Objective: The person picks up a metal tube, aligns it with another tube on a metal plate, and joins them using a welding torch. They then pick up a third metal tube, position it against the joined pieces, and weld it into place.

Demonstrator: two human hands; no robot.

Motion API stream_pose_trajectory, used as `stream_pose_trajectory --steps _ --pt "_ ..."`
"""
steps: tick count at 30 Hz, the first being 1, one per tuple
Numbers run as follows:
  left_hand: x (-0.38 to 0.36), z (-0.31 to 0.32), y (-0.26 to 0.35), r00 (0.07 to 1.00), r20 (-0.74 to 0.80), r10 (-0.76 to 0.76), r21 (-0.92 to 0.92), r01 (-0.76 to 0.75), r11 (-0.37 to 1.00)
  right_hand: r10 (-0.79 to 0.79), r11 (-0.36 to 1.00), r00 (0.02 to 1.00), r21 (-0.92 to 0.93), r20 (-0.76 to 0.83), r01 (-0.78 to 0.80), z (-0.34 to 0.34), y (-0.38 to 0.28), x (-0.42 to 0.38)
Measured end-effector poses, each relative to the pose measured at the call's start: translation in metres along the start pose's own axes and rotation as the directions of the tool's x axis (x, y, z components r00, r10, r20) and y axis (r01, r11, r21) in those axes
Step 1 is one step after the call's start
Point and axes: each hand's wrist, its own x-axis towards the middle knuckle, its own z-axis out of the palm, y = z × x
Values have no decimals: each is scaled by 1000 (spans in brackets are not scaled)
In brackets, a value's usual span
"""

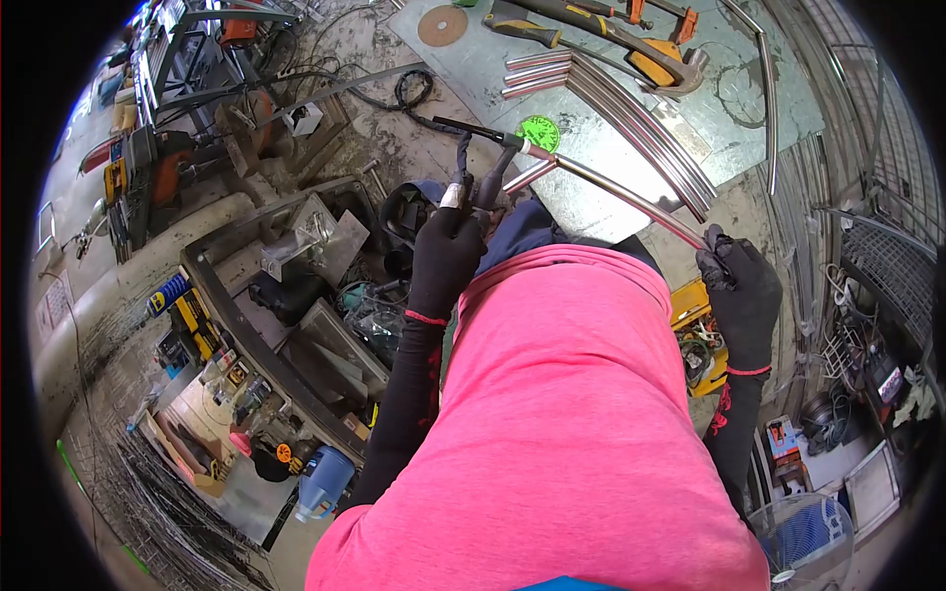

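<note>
My left hand, in a black glove with a pale wrap on one finger, reaches up with long fingers against a thin black bar. The bar meets the left end of a bent shiny metal tube. My right hand, also gloved in black, is closed round the tube's right end. A short angled leg of the tube points down-left near my left hand. Behind it, a bright green disc lies on the metal sheet.
Several bent tubes lie on the sheet beside a hammer and clamps. A brown disc sits at the back. On the left is a bin of scrap; a yellow case is by my right hand.
</note>
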Motion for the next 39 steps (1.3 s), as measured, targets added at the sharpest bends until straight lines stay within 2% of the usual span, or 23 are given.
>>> stream_pose_trajectory --steps 2,5,8,11,14,16,20,22,25,35,37,38,39 --pt "0 0 0 999 20 -35 40 34 999 6 1000 1000 11 -3 -6 -1 -1 0" --pt "-1 0 -1 1000 -9 25 11 -25 1000 26 999 1000 19 12 -27 -2 -2 1" --pt "-2 -1 1 999 7 -39 86 38 996 28 1000 999 0 25 -28 -4 -4 3" --pt "-5 3 5 998 -41 46 -19 -46 999 21 1000 999 -2 26 -21 -5 -5 4" --pt "-1 2 0 999 -25 -41 50 43 998 46 999 998 19 45 -47 -6 -6 4" --pt "0 4 -4 999 -47 19 21 -18 1000 38 999 998 17 41 -39 -5 -5 4" --pt "-4 4 4 998 -63 3 34 -1 999 32 999 999 30 36 -33 -6 -6 4" --pt "-3 4 2 997 -65 46 55 -42 998 23 1000 996 6 86 -24 -8 -5 4" --pt "-2 5 0 997 -67 38 49 -35 998 37 998 999 45 32 -39 -6 -8 4" --pt "-1 3 -2 997 -58 54 97 -48 994 1 1000 1000 20 21 -2 -4 -5 4" --pt "-1 4 -2 999 -26 -35 -156 30 987 -2 1000 1000 0 18 2 -4 -4 5" --pt "0 0 -1 1000 -17 19 63 -18 998 8 1000 1000 -7 20 -8 -4 -3 3" --pt "-1 1 1 999 -26 21 74 -19 997 -8 1000 1000 -17 11 8 -3 -2 2"
